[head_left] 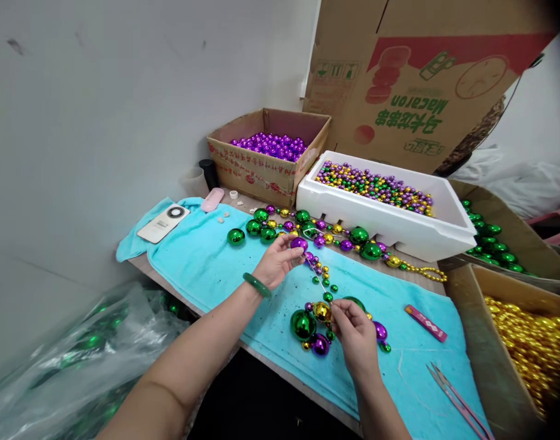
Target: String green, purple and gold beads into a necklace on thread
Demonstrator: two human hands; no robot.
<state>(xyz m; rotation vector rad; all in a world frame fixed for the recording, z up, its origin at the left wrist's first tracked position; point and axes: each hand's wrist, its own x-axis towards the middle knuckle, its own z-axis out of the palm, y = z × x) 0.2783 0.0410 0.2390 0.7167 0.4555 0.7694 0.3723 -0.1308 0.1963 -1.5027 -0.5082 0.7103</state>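
My left hand (280, 260), with a green bangle (256, 285) at the wrist, pinches a shiny purple bead (299, 244). A thin, straight, needle-like wire (315, 271) runs from that bead down to my right hand (353, 327). A small green bead (328, 297) sits on its lower part, just above my right fingertips, which are closed on the wire's end. Beside and under my right hand lies a cluster of strung beads, with a large green bead (303, 324), a gold bead (322, 311) and a purple bead (320, 344). Small loose beads (324, 270) lie between my hands.
A turquoise towel (201, 256) covers the table. On it are a phone (163, 223), thread snips (458, 397) and a pink packet (425, 323). Finished-looking bead strands (358, 235) lie behind. A foam box (375, 208) and cardboard boxes (256, 177) of beads stand around.
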